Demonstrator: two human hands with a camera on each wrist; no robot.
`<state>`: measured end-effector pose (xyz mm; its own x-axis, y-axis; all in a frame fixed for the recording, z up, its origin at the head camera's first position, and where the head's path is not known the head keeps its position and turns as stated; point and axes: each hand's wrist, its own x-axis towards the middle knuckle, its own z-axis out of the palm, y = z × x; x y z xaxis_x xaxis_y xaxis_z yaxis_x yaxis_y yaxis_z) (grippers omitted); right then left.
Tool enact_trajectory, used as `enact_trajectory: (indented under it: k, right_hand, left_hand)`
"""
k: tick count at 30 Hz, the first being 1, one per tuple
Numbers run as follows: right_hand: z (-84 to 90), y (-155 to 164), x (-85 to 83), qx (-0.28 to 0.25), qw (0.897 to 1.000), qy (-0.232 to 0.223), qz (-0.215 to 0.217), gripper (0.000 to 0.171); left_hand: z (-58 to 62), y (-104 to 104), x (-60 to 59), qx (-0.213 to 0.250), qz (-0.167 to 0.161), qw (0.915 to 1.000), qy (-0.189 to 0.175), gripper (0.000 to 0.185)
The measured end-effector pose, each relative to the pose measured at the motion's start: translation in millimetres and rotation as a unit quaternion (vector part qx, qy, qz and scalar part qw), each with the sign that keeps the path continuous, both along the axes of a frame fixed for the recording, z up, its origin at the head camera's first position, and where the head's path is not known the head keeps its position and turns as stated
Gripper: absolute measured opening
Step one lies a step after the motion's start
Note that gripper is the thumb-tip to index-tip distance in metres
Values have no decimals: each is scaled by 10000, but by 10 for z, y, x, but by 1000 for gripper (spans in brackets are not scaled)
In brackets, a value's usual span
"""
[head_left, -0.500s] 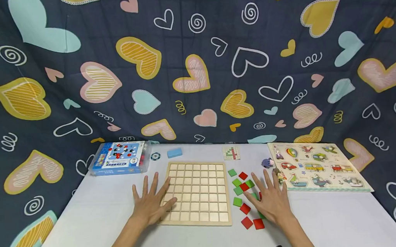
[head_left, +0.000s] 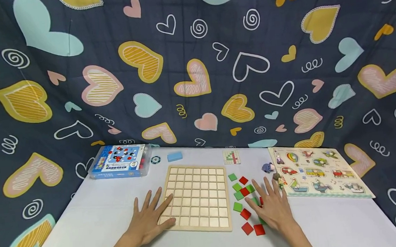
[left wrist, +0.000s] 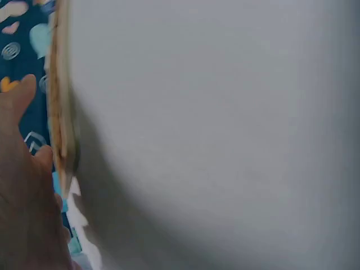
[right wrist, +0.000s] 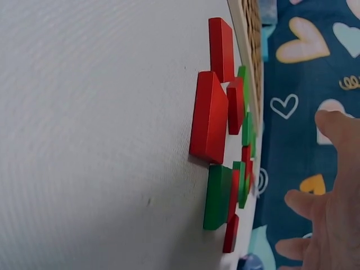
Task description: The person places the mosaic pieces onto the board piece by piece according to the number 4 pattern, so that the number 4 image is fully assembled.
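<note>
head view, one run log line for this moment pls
left hand: flat on grid board corner | right hand: flat over red and green tiles | table

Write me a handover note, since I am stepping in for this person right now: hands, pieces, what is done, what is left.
Left hand: open, fingers spread flat, tips on the left edge of the square wooden grid board.
Right hand: open, spread flat on the scattered red and green square wooden tiles to the right of the board.
Done: nothing placed; every cell of the board is empty.
Left: all tiles lie loose on the white table. A small pattern card lies behind the board.
</note>
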<state>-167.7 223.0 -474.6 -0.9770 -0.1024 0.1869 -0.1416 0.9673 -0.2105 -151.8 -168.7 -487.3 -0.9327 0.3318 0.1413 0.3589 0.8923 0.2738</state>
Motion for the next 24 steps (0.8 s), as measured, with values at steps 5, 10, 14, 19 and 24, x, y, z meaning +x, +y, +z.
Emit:
enact_trajectory:
  k: [5, 10, 14, 19, 24]
  right_hand:
    - [6, -30, -11, -127, 9994, -317, 10, 73]
    - [17, -57, -39, -206, 9993, -304, 117, 70]
    - [48, -68, -84, -534, 9977, -319, 256, 67]
    - [91, -70, -187, -1393, 9877, -602, 364, 60]
    - [97, -45, -369, -2529, 9638, -712, 447, 47]
  left_hand:
    - [-30, -56, 23, 28, -374, 9992, 129, 69]
    - [-52, -243, -65, 459, -957, 9943, 23, 68]
    - [-56, -411, -138, 760, -1449, 9865, 11, 65]
    - [-46, -509, -191, 826, -1598, 9836, -101, 60]
    - [-55, -512, -210, 896, -1517, 9834, -427, 61]
